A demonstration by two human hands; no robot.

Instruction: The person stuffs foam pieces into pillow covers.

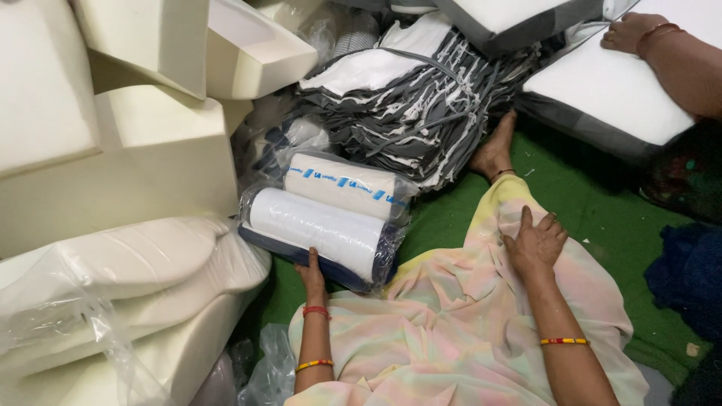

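Centrally, a plastic-wrapped pack of white rolls (331, 218) lies on the green floor (602, 225), two rolls side by side with a dark blue layer beneath them, the upper roll marked by a band of blue print. Left hand (310, 272): fingers extended, tips touching the lower near edge of the pack at its dark blue underside; the fingers are not closed around it. Right hand (535, 242): open, fingers spread, palm down and resting on the pastel cloth (451, 316) that covers the person's lap, well apart from the pack. Both wrists carry thin red and yellow bangles. A bare foot (495, 150) shows beyond the cloth, next to a pile of grey and white fabric covers (414, 98) stacked just behind the pack. To the left, cream foam blocks (113, 150) are heaped, with contoured foam cushions (128, 278) partly in clear plastic nearer the camera. At upper right, another person's hand (630, 31) rests on a white cushion with grey edging (609, 98). A dark blue cloth (692, 278) lies at the right edge.
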